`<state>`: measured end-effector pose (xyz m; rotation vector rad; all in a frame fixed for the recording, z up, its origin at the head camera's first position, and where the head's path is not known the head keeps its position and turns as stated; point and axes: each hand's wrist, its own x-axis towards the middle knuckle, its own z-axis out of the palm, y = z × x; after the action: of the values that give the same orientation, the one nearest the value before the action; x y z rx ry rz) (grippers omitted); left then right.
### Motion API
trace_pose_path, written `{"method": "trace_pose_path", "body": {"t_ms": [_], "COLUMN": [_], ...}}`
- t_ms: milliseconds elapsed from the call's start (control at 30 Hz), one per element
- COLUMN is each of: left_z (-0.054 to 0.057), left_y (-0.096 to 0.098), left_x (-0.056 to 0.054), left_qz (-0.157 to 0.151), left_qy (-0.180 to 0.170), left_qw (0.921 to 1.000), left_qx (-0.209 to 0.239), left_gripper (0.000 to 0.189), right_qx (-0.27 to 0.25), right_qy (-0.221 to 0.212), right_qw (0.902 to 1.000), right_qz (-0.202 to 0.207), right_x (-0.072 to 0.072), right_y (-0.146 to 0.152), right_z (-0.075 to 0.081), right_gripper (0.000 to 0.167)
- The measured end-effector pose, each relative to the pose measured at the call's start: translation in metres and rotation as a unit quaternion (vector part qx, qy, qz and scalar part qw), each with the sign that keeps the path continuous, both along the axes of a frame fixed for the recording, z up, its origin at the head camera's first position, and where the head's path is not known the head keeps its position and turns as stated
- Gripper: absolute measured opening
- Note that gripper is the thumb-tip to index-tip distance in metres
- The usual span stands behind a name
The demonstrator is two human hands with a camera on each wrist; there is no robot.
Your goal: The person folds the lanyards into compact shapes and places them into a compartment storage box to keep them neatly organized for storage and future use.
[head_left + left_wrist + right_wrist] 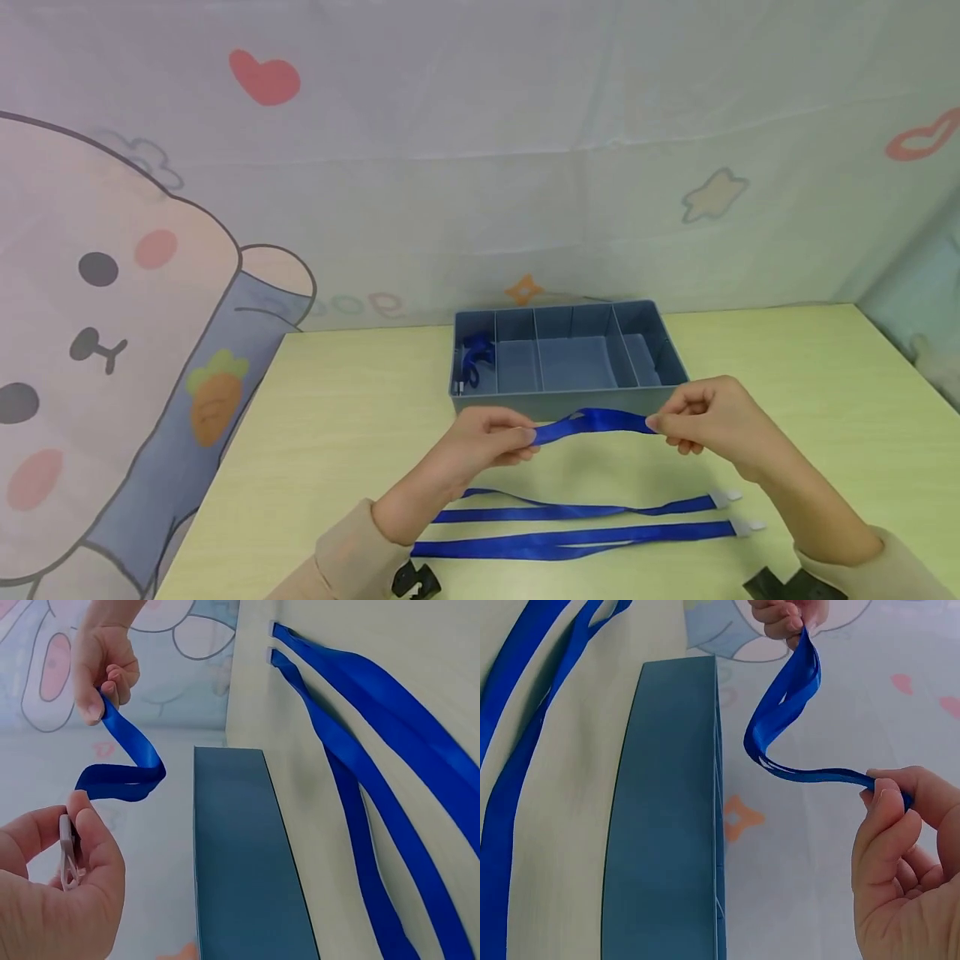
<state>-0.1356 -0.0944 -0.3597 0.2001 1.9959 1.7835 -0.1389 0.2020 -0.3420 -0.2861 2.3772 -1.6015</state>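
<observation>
Left hand (491, 437) and right hand (712, 421) pinch a blue ribbon lanyard (603, 421). Beyond, one bundled lanyard (477, 352) seems done; two outstretched lanyards (480, 548) remain nearer.

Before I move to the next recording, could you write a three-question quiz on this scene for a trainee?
1. How many blue lanyards lie on the table?
2. True or false: the left hand and right hand pinch the same held lanyard.
3. In the head view, which part of the tray contains a blue bundle?
A) rightmost compartment
B) leftmost compartment
Key: 1. Two; 2. True; 3. B
</observation>
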Motion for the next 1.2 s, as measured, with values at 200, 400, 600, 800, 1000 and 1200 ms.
{"method": "trace_pose_path", "body": {"t_ms": [200,400,600,800,1000,1200], "left_z": [0.002,0.003,0.003,0.003,0.003,0.004], "left_y": [0.005,0.011,0.017,0.024,0.031,0.037], "left_x": [0.001,0.002,0.002,0.003,0.004,0.005], "left_qz": [-0.001,-0.012,-0.016,-0.016,-0.019,-0.019], "left_qy": [0.015,0.025,0.029,0.027,0.025,0.025], "left_qw": [0.9999,0.9996,0.9993,0.9993,0.9991,0.9986], "left_qx": [0.001,0.007,0.017,0.022,0.03,0.043], "left_gripper": [0.023,0.023,0.02,0.02,0.02,0.02], "right_qx": [-0.026,-0.049,-0.067,-0.08,-0.1,-0.115], "right_qy": [-0.018,-0.018,-0.037,-0.041,-0.041,-0.056], "right_qw": [0.9992,0.9976,0.9956,0.9936,0.99,0.9875], "right_qz": [0.023,0.046,0.054,0.068,0.091,0.092], "right_x": [-0.002,-0.003,-0.004,-0.004,-0.005,-0.004], "right_y": [-0.005,-0.009,-0.016,-0.025,-0.035,-0.042], "right_z": [0.0,-0.001,-0.001,0.0,-0.002,-0.003], "right_gripper": [0.023,0.02,0.017,0.021,0.018,0.015]}}
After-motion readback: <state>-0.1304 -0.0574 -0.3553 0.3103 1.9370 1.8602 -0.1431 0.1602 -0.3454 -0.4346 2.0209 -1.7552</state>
